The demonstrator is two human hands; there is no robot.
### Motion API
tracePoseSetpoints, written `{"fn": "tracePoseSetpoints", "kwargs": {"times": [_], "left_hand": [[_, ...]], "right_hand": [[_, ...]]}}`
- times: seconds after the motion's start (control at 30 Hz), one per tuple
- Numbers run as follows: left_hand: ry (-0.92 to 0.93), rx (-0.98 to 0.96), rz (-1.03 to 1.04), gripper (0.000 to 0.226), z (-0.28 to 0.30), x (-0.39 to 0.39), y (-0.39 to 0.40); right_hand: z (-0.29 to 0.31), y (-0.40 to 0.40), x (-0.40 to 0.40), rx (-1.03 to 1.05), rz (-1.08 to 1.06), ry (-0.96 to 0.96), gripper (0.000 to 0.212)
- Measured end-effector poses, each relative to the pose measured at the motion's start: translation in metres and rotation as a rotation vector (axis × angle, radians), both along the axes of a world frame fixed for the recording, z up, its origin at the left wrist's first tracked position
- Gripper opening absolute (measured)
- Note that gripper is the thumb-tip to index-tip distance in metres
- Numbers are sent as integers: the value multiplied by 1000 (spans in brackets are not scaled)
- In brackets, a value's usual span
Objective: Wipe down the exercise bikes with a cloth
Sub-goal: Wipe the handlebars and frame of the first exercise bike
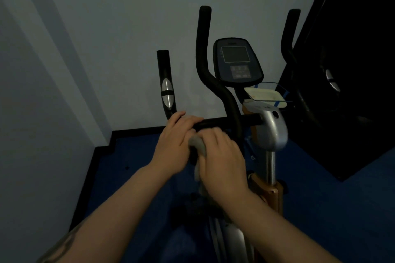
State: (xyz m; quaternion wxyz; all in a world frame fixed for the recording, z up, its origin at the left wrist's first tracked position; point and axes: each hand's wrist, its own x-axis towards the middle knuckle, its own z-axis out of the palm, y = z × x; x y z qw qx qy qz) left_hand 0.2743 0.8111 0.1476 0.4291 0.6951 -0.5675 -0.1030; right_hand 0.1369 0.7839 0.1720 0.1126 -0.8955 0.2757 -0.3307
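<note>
Two hands worked low on one exercise bike (271,134) parked in a corner of pale wall (106,28) and blue floor (128,177). Far left, the short handgrip (165,83) rose upright, black and matte, with an oval chrome pulse plate set into it. Left hand (175,141) lay over the horizontal black crossbar (222,121) near that grip's base, fingers curled over the top; probably bracing the bar so it held steady under rubbing. Just right of it, touching or nearly so, the right hand (222,160) clutched a grey cloth (197,145), bunched and soft-looking, a tail hanging below the palm. Cloth sat against the bar's underside or front; exact contact hidden by the fingers. Slight blur on this hand suggested a wiping stroke in progress.

Further right, the tall curved handlebar (203,60), foam-like in finish, swept up past the console (237,60), a rounded dark panel with a dull screen. Below it, a pale shallow tray (265,94) and the glossy silver housing (273,128) over a chrome post. Second curved bar (289,34) stood against a dark panel (352,70). Console and the upright bars likely remained to wipe.
</note>
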Motion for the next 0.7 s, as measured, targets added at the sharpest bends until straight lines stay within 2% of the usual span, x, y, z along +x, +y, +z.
{"fn": "tracePoseSetpoints", "kwargs": {"times": [0.17, 0.33, 0.57, 0.7], "left_hand": [[79, 23, 48, 47, 6, -3, 2], [48, 21, 6, 49, 4, -1, 2], [103, 24, 38, 41, 4, -3, 0], [67, 8, 17, 43, 2, -1, 1]], "right_hand": [[12, -20, 22, -39, -90, 39, 25], [-10, 6, -5, 47, -64, -96, 21], [16, -19, 24, -76, -144, 40, 21], [6, -9, 6, -94, -89, 36, 31]]}}
